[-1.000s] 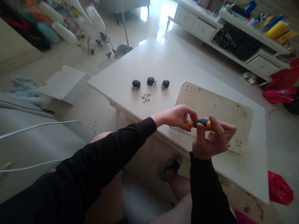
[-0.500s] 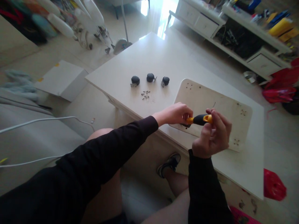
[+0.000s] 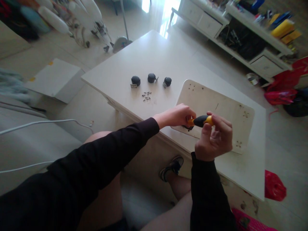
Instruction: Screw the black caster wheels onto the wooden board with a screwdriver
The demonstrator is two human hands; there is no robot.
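Note:
My right hand [image 3: 215,138] grips a yellow and black screwdriver [image 3: 201,121] by the rear end of its handle. The tool lies nearly level and points left toward my left hand [image 3: 184,115]. Those left fingers are curled at the screwdriver's front end, closed over a dark piece that looks like a caster wheel [image 3: 189,127], mostly hidden. It sits at the near left corner of a cream board [image 3: 211,96] with screw holes near its corners. Left of the board stand three black casters [image 3: 151,78] with metal plates, and several small screws [image 3: 146,96] lie in front of them.
The board and parts rest on a white table [image 3: 120,67]. A white box [image 3: 57,80] stands on the floor to the left. Behind at right is a white cabinet [image 3: 209,25] with things on it. Red bags [image 3: 275,186] lie beyond the table's right edge.
The whole view has shifted slightly, so everything sits a little further left. Both hands keep their places on the tool and at the board's corner; the right hand's fingers have turned slightly.

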